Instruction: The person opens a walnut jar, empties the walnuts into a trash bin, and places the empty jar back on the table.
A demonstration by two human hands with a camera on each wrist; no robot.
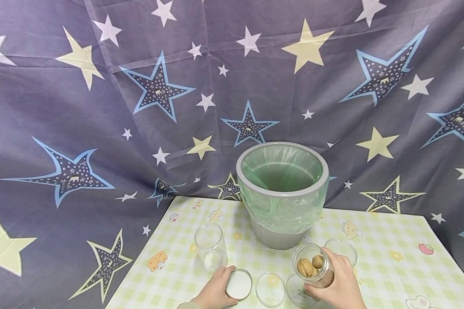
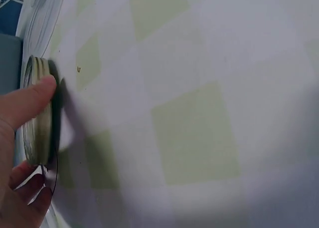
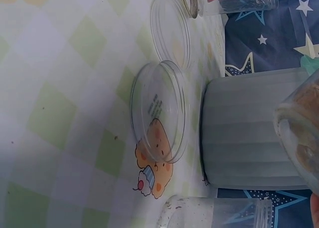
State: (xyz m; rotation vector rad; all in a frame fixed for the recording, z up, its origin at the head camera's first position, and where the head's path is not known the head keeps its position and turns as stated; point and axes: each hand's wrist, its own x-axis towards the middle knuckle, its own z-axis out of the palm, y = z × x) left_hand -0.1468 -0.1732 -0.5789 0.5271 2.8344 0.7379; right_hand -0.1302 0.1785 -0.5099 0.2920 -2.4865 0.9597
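Observation:
My left hand (image 1: pixel 215 292) pinches a round jar lid (image 1: pixel 239 284) by its rim, the thumb on one side and fingers on the other. In the left wrist view the lid (image 2: pixel 39 113) stands on edge, close to the tablecloth. My right hand (image 1: pixel 343 281) grips a clear jar (image 1: pixel 325 274) that holds several walnuts (image 1: pixel 305 267), its mouth tilted towards the head camera. The right wrist view catches only part of that jar (image 3: pixel 301 133). Below it lies a clear shallow dish (image 1: pixel 298 294), and another dish (image 1: pixel 270 290) lies between the hands.
A grey bin (image 1: pixel 278 236) with a green liner (image 1: pixel 282 210) stands behind the dishes. To the left is a clear jar (image 1: pixel 210 249); another clear jar (image 3: pixel 209 213) stands beyond my right hand. A star-patterned cloth (image 1: pixel 216 86) hangs behind the checked table (image 1: pixel 402 274).

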